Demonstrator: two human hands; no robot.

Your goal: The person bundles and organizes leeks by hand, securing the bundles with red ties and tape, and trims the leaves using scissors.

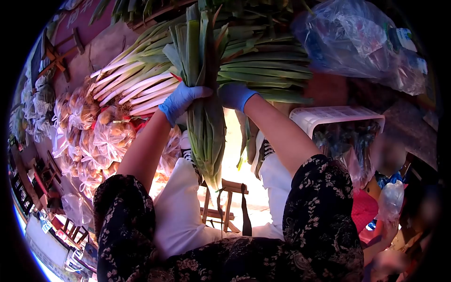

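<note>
A bundle of leeks [206, 127] hangs upright between my knees, its long green leaves pointing both up and down. My left hand [185, 99], in a blue glove, is closed round its left side, the thumb across the front. My right hand [238, 96], also gloved in blue, is closed at the right side of the bundle; its fingers are in shadow and partly hidden by the leaves. Behind lies a pile of leeks [263, 77], with white stalks and roots [127, 89] toward the left.
Clear plastic bags of round brown produce [110, 136] sit at left. A white crate [338, 113] with dark bagged goods stands at right, below a heap of clear plastic bags [352, 42]. A wooden stool [230, 188] is between my legs. Another person's hand [390, 230] shows lower right.
</note>
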